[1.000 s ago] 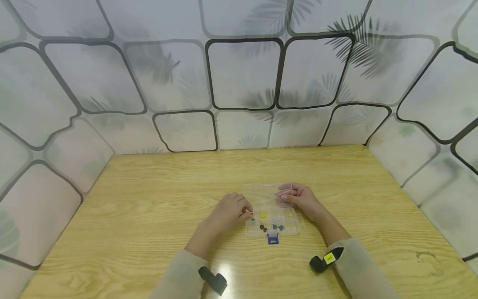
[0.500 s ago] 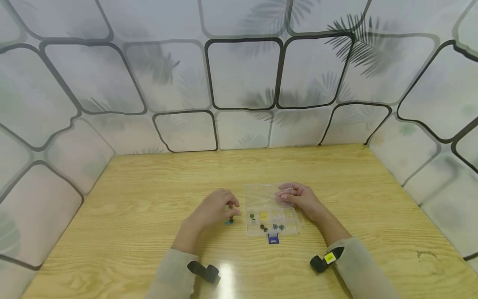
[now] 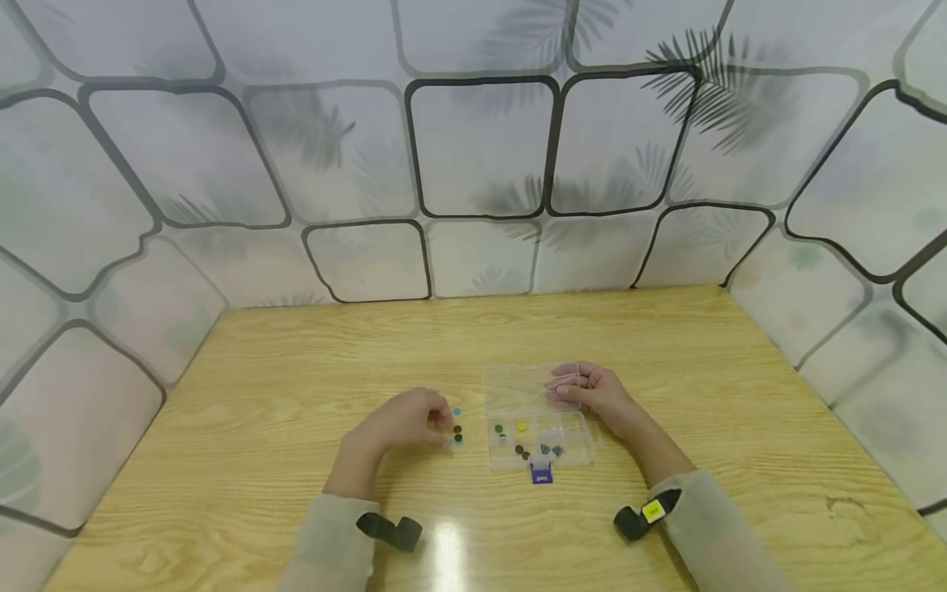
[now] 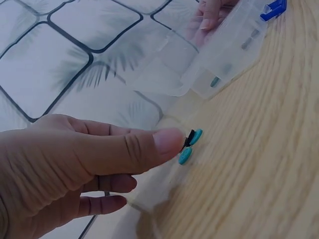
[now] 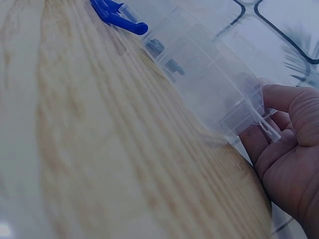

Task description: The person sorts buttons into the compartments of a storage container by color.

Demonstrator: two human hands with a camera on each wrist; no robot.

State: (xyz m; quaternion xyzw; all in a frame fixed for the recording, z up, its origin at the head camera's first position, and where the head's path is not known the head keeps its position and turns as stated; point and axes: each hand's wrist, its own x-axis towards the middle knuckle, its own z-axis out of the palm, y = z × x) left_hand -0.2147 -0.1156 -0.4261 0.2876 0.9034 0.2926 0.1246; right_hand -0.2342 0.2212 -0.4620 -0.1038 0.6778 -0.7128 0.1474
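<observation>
My left hand [image 3: 410, 419] is beside a short row of small round buttons, its thumb and forefinger slightly apart at the row's left side. Two of them are dark [image 3: 458, 433]; a blue button [image 3: 456, 411] lies at the far end and a teal button [image 4: 185, 156] at the near end. To their right is a clear plastic compartment box [image 3: 577, 440], its lid [image 3: 518, 386] raised. My right hand [image 3: 595, 395] holds the lid at its right end, fingers showing through the plastic. Inside are green buttons [image 3: 499, 428], a yellow button [image 3: 521, 427], and dark pieces [image 3: 520, 450].
A blue latch [image 3: 542, 473] sticks out from the box's front side. The wooden table [image 3: 296, 362] meets patterned walls [image 3: 481, 148] at the back and both sides. Each sleeve carries a black wrist camera [image 3: 390, 530].
My left hand has drawn away from the box's left compartment to the loose buttons, uncovering green buttons inside. The right hand and lid have stayed in place.
</observation>
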